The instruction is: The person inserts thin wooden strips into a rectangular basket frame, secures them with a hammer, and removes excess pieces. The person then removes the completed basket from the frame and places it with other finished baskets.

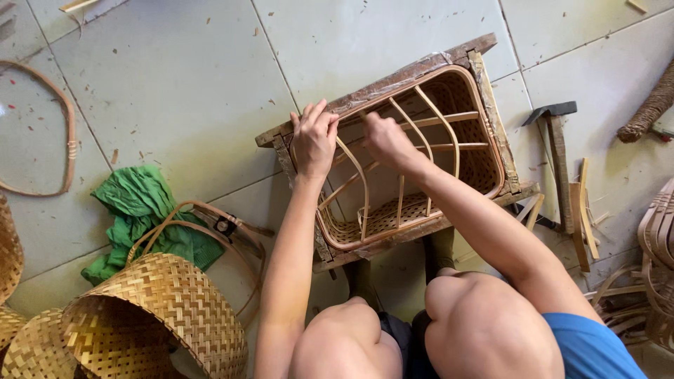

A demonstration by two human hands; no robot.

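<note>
1. Rectangular woven bamboo basket (449, 91) with a rounded rim sits mouth-up inside a worn wooden frame (393, 76) on the pale tiled floor (175, 84), just beyond the person's bare knees.
2. Curved bamboo ribs (421, 133) arch across the basket's opening, with flat cross strips running between them.
3. Left hand (314, 138) rests on the basket's near-left corner, fingers curled over the rim and the frame edge, clamped on both.
4. Right hand (385, 139) is just beside the left one, over the basket's opening, fingers closed together around one of the ribs.
5. Right of the basket, a hammer (554, 147) with a dark head and wooden handle lies on the floor, touching loose wooden offcuts (583, 210).
6. Left of the basket and nearer the person, a crumpled green cloth (144, 210) lies under a loop of bent cane (203, 224).
7. Nearer still on that side, a round golden woven basket (151, 316) lies tipped on its side.
8. Far left of the basket, a thin cane hoop (67, 133) lies flat on the floor.
</note>
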